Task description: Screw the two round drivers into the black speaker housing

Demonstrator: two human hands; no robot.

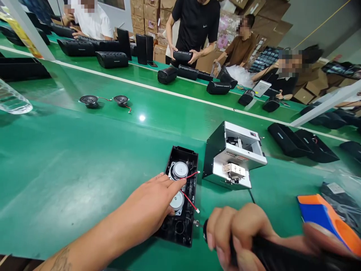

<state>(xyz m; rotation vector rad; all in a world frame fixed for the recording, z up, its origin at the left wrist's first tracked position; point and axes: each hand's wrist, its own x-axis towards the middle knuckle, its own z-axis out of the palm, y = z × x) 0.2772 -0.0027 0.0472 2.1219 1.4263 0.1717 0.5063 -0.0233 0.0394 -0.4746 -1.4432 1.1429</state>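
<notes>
— Hands first: where are they?
— Left hand (158,197) lies flat, fingers pressed together, on the drivers inside the open speaker housing (182,195) on the green bench (70,169). Right hand (239,231) fists a black screwdriver (270,254), its tip at the housing's edge.
— Step?
— Probably fastening; next needs the bit seated squarely.

A long green bench (70,158) is crossed by a white line (175,92). A ceiling light is reflected in its glossy top. Cardboard boxes (149,15) are stacked behind, beside a grey wall (318,22).
</notes>
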